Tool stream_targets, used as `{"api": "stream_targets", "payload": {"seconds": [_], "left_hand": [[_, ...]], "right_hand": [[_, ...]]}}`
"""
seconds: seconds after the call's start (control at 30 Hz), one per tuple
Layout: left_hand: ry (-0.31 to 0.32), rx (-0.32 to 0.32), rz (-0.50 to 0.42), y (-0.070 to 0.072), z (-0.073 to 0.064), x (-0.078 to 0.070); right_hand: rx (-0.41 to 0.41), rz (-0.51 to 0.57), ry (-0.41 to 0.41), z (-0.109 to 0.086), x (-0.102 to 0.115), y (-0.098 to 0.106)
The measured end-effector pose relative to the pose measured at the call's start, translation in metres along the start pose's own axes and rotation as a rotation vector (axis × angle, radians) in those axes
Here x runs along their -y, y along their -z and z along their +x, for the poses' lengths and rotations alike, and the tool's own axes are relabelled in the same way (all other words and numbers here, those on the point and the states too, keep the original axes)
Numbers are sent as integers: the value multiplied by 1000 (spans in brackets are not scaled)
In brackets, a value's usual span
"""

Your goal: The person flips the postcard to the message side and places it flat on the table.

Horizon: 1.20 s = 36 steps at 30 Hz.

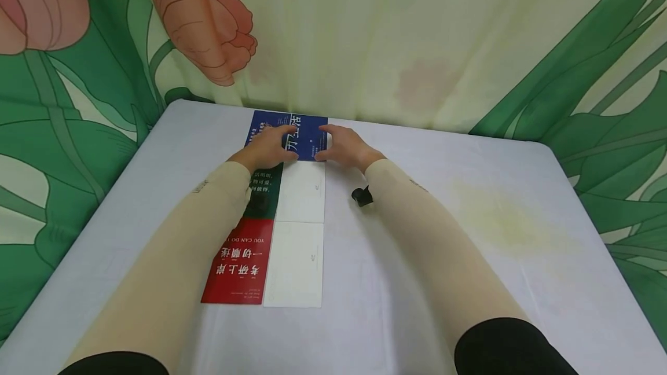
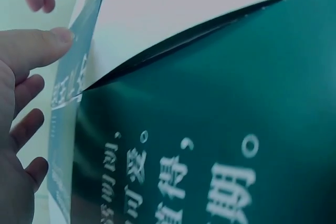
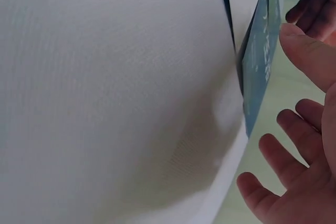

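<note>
Two blue cards with white lettering lie side by side at the far end of a card layout. On the right-hand blue card [image 1: 312, 139], the thumb and forefinger of my left hand [image 1: 268, 148] rest near its left side. My right hand [image 1: 346, 147] has its thumb and forefinger spread at that card's right edge. The left-hand blue card [image 1: 255, 122] is partly hidden under my left hand. In the left wrist view, the left thumb [image 2: 62, 38] lies on blue card surface, fingers apart. The right wrist view shows the right fingers [image 3: 283, 156] spread, gripping nothing.
Nearer lie a green card [image 1: 266, 204], a red card [image 1: 242, 271], and two white cards, one upper [image 1: 302, 192] and one lower [image 1: 294, 265]. A small black object [image 1: 362, 196] is by the right wrist. White cloth covers the table [image 1: 469, 236]; a floral curtain [image 1: 365, 33] hangs behind.
</note>
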State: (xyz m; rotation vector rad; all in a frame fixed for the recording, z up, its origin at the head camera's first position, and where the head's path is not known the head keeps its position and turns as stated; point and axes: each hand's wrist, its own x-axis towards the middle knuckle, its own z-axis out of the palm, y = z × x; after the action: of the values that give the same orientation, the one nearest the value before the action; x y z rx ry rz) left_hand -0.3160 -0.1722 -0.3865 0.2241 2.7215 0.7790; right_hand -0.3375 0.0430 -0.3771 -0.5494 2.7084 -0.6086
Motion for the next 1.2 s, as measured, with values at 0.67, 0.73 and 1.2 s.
{"api": "stream_targets", "payload": {"seconds": [0.67, 0.73, 1.2], "left_hand": [[26, 39, 57, -3, 7, 1], [28, 42, 68, -3, 7, 1], [26, 52, 120, 0, 7, -4]], "right_hand": [[88, -104, -45, 10, -1, -9], [88, -104, -50, 10, 0, -9], [108, -152, -27, 10, 1, -7]]}}
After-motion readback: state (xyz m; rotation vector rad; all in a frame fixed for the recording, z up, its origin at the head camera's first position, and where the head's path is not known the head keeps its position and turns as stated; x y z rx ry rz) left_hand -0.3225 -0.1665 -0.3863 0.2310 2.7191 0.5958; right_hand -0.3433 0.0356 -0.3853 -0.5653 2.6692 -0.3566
